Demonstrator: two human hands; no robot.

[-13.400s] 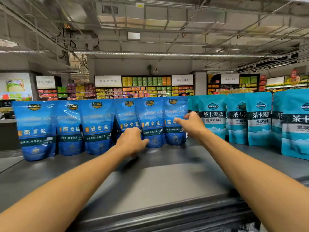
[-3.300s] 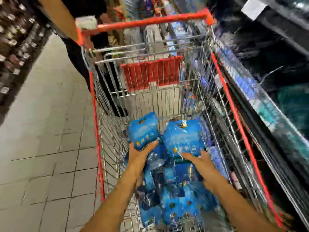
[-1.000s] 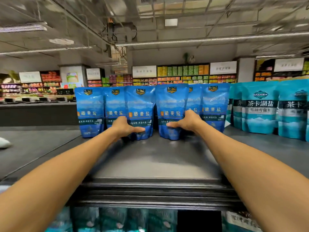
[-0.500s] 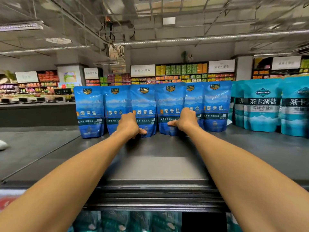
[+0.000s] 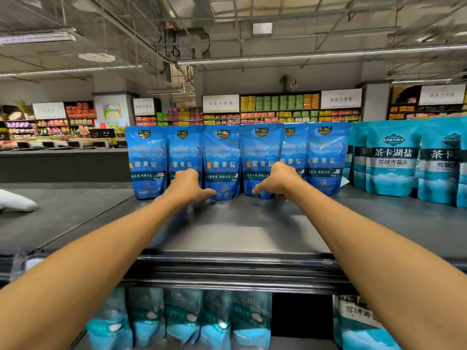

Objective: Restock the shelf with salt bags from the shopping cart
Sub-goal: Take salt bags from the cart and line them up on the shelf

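Noted teal pouches (image 5: pixel 182 322) on the lower tier at 6 o'clock, under the shelf (image 5: pixel 227 238). Further back, found left hand (image 5: pixel 188 186) curled at the foot of a dark blue salt bag (image 5: pixel 222 160), right hand (image 5: pixel 275 181) likewise at the neighbouring bag (image 5: pixel 260 157), both bags upright at 12 o'clock. Grip itself hidden behind knuckles. Risk judged: tight overlapping row liable to topple if released unevenly. Shopping cart not in view.
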